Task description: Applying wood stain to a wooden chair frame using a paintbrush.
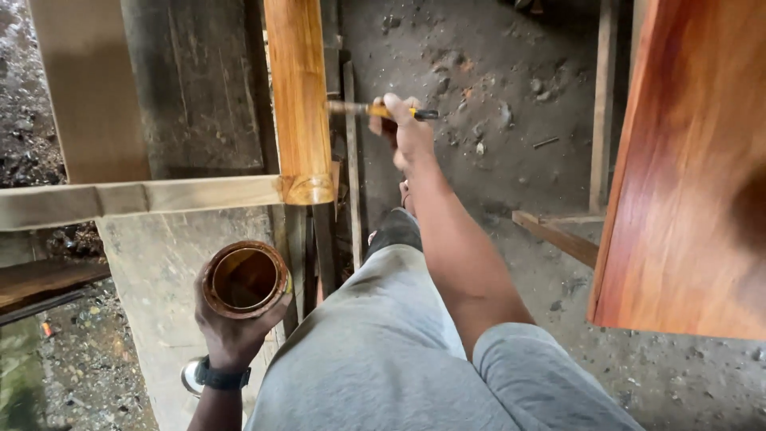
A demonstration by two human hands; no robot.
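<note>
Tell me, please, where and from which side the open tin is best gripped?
Grip the tin around its round wall, from below and behind, as the left hand does now. Its mouth faces up and its rim looks stained and wet, so probably keep fingers off the top. The right hand is busy with the brush on the post.

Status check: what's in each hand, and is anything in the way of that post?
Left hand grips an open tin, brown liquid inside. Right hand holds a brush, bristles on the glossy orange post. Pale crossbar meets the post lower down; nothing blocking.
</note>
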